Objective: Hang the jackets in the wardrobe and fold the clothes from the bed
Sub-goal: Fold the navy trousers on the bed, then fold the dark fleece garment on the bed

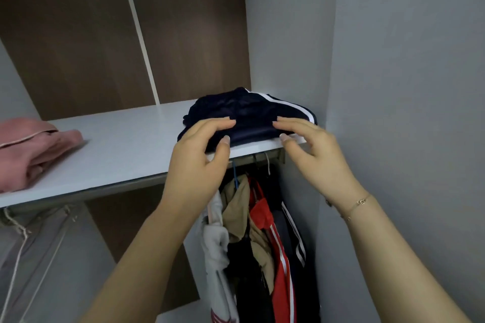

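White wardrobe shelf (126,144) carrying a folded navy garment (246,113); 2 hands, left hand (199,165) and right hand (315,157), fingers spread, apparently just touching it; jackets (262,231) hang below.

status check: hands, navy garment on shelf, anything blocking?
Left hand and right hand open, fingertips at folded navy garment. Garment on shelf, at front edge. Nothing blocking.

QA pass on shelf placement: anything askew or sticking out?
Slightly. The folded navy garment with white stripes sits at the white shelf's front edge, its lower edge reaching the lip. Both hands hover at it.
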Demonstrator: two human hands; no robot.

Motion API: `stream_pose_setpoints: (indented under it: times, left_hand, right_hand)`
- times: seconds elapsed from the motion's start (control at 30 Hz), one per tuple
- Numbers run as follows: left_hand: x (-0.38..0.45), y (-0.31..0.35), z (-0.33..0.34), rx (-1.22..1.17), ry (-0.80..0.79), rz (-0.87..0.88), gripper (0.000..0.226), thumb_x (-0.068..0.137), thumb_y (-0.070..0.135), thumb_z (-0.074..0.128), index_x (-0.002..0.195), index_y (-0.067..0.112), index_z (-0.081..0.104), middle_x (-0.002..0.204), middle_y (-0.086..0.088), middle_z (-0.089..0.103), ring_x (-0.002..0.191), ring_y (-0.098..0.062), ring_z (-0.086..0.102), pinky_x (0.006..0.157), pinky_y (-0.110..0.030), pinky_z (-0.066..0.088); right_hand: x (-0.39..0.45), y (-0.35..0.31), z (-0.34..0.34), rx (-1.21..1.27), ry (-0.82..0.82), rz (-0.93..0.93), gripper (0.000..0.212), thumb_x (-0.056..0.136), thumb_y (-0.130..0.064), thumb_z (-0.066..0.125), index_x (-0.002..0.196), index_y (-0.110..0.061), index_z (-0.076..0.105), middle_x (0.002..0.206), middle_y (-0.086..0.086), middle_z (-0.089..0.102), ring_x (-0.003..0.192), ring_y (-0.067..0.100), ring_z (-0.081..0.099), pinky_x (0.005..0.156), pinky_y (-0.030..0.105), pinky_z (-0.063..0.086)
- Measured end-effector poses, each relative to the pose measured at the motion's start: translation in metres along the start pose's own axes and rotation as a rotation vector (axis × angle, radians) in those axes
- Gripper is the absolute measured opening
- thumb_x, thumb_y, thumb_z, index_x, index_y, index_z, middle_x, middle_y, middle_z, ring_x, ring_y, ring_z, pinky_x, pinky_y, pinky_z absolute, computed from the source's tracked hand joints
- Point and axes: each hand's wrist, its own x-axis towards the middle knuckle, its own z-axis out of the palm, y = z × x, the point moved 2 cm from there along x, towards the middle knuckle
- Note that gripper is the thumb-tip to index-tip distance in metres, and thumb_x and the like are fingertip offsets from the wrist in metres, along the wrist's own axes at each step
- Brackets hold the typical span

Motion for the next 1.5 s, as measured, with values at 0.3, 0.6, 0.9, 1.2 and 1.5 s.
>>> stream_pose_setpoints:
  times: [0.3, 0.6, 0.9, 1.2, 1.5]
  left_hand:
    - [-0.144, 0.063, -0.002, -0.464, -0.115, -0.323, 0.031, 0.097, 0.01, 0.054, 0.118, 0.031, 0.065, 0.119, 0.018, 0.066, 0.11, 0.012, 0.057, 0.09, -0.003, 0.042]
    - [-0.32, 0.155, -0.027, -0.745, -0.444, -0.395, 0.033, 0.096, 0.007, 0.055, 0.118, 0.028, 0.066, 0.119, 0.019, 0.067, 0.114, 0.007, 0.057, 0.088, -0.003, 0.043]
    - [-0.467, 0.268, 0.011, -0.872, -0.789, -0.427, 0.031, 0.095, 0.009, 0.057, 0.118, 0.029, 0.065, 0.12, 0.019, 0.066, 0.114, 0.007, 0.058, 0.088, -0.007, 0.045]
    - [-0.596, 0.411, 0.113, -0.998, -1.164, -0.423, 0.031, 0.095, 0.002, 0.055, 0.119, 0.02, 0.063, 0.122, 0.013, 0.065, 0.11, 0.005, 0.06, 0.085, -0.005, 0.043]
    - [-0.763, 0.533, 0.224, -1.004, -1.436, -0.493, 0.031, 0.094, 0.001, 0.055, 0.107, 0.028, 0.066, 0.116, 0.011, 0.069, 0.11, -0.002, 0.062, 0.093, -0.016, 0.047]
  right_hand:
    - [-0.151, -0.072, -0.043, 0.171, -0.013, 0.186, 0.026, 0.097, -0.011, 0.058, 0.116, -0.023, 0.069, 0.111, -0.013, 0.068, 0.1, -0.011, 0.06, 0.085, 0.004, 0.04]
    - [-0.374, -0.154, -0.105, 0.058, 0.082, 0.335, 0.025, 0.09, -0.027, 0.067, 0.113, -0.035, 0.069, 0.116, -0.025, 0.065, 0.114, -0.003, 0.057, 0.096, 0.011, 0.042]
    - [-0.579, -0.21, -0.204, 0.037, 0.323, 0.643, 0.024, 0.092, -0.02, 0.065, 0.113, -0.031, 0.071, 0.114, -0.012, 0.07, 0.111, 0.005, 0.063, 0.094, 0.022, 0.051]
    - [-0.756, -0.24, -0.33, -0.017, 0.735, 0.838, 0.023, 0.093, -0.005, 0.059, 0.113, -0.011, 0.07, 0.113, -0.004, 0.072, 0.106, 0.006, 0.065, 0.084, 0.013, 0.048]
    - [-0.947, -0.224, -0.446, -0.1, 0.938, 1.025, 0.022, 0.095, -0.003, 0.058, 0.108, -0.015, 0.071, 0.108, -0.001, 0.073, 0.104, 0.01, 0.066, 0.086, 0.02, 0.05]
